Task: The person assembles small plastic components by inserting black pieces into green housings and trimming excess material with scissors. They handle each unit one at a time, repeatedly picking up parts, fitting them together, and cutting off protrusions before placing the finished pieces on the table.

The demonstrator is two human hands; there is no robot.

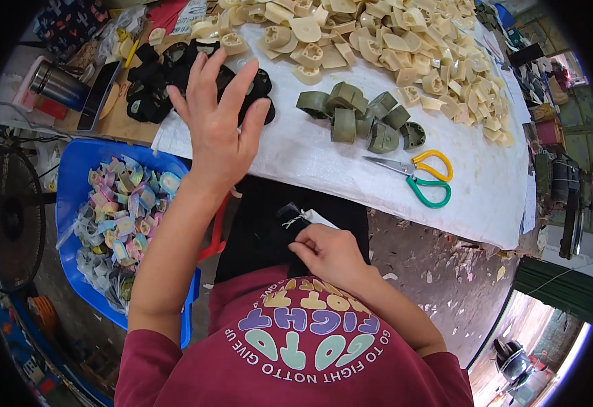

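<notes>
Here in the lower middle of the frame, a small white piece with loose threads lies over the dark lap, right at the right hand, whose fingers curl in toward the thumb; whether they pinch it, I can't tell. Up and to the left goes the left hand, fingers spread wide, nothing visible in them, in front of the black pieces. How far along? Hard to call: the cream pieces make a huge heap across the top, looking like plenty left, while a handful of green pieces sits at upper centre, scissors lying open just below them. Over at left, the blue tub carries pastel pieces, some seemingly in clear plastic, perhaps a finished share, but nothing confirms it. Now the writing: big pastel lettering, ringed by smaller white capitals, reads clearly on the maroon shirt; a printed sheet at upper left is too small to make out.
</notes>
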